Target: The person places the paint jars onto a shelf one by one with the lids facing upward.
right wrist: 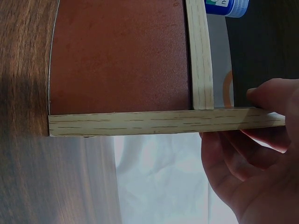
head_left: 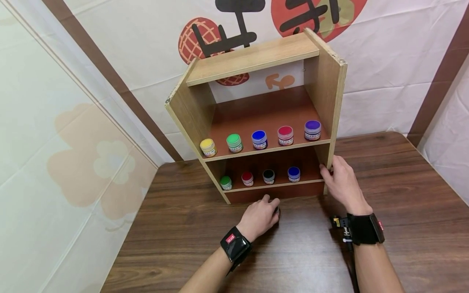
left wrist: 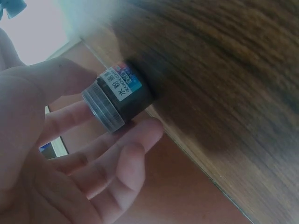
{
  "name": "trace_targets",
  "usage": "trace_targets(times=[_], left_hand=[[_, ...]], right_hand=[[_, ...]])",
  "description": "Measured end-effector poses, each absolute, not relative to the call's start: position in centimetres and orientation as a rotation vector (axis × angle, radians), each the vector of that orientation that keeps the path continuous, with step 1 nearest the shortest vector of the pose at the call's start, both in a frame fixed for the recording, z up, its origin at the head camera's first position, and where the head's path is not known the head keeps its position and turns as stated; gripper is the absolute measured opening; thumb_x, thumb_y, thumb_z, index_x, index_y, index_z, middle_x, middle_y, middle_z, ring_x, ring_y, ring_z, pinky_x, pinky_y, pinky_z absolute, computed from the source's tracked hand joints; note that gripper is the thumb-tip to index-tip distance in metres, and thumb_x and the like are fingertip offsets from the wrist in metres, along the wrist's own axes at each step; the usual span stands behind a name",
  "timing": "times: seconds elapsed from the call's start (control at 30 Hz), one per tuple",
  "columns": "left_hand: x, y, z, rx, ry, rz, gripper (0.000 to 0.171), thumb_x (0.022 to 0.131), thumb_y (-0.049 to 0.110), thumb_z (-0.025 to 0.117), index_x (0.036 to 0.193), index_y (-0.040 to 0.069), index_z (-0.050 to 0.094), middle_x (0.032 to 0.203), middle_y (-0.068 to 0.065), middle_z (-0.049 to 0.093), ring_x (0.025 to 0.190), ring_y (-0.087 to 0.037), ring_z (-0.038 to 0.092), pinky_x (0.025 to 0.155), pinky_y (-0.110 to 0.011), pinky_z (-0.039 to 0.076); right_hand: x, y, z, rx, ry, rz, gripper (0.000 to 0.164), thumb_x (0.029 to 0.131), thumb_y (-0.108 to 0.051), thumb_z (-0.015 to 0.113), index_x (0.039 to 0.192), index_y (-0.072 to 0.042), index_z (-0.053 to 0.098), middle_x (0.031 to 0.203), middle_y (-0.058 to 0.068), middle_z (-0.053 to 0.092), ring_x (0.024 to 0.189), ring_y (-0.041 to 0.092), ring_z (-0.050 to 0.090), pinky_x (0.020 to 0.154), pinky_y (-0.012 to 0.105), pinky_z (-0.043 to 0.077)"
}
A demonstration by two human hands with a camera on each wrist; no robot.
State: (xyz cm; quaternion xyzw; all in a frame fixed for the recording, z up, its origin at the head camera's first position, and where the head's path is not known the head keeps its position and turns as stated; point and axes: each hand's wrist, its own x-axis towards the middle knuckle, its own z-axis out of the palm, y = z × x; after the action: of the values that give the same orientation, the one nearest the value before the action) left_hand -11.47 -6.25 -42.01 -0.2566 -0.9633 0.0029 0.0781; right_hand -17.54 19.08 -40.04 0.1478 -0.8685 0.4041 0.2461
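My left hand [head_left: 258,217] is low in front of the small wooden shelf [head_left: 253,64]. It holds a dark paint jar [left wrist: 136,100] with a clear lid between thumb and fingers, down at the brown tabletop; in the head view the hand mostly hides this jar. At the shelf's right side, my right hand [head_left: 343,183] grips the upright side panel [right wrist: 140,122], thumb on the inner face and fingers outside. On the lower shelf stand green [head_left: 226,183], red [head_left: 247,179], black [head_left: 269,177] and blue [head_left: 294,174] paint jars.
Along the upper board's front edge stand yellow [head_left: 208,147], green [head_left: 234,143], blue [head_left: 259,140], red [head_left: 285,135] and purple [head_left: 312,130] jars. The shelf stands on a wooden table [head_left: 176,244], before a printed white cloth wall [head_left: 381,73]. A black cable hangs by the right wrist.
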Motion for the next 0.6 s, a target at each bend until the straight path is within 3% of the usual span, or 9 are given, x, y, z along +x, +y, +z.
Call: trace_targets(times=[0.6], left_hand=[[-11.52,-6.22,-42.15,-0.777,-2.872,0.018,0.013,0.089,0.023,0.062,0.098,0.014,0.06,0.081,-0.004,0.056,0.061,-0.012,0.059,0.05,-0.025,0.047]], right_hand=[[-17.54,19.17,-39.99,0.396,-2.402,1.13,0.029,0.096,-0.007,0.052,0.121,0.006,0.053,0.104,0.023,0.057,0.088,0.035,0.058,0.071,0.05,0.048]])
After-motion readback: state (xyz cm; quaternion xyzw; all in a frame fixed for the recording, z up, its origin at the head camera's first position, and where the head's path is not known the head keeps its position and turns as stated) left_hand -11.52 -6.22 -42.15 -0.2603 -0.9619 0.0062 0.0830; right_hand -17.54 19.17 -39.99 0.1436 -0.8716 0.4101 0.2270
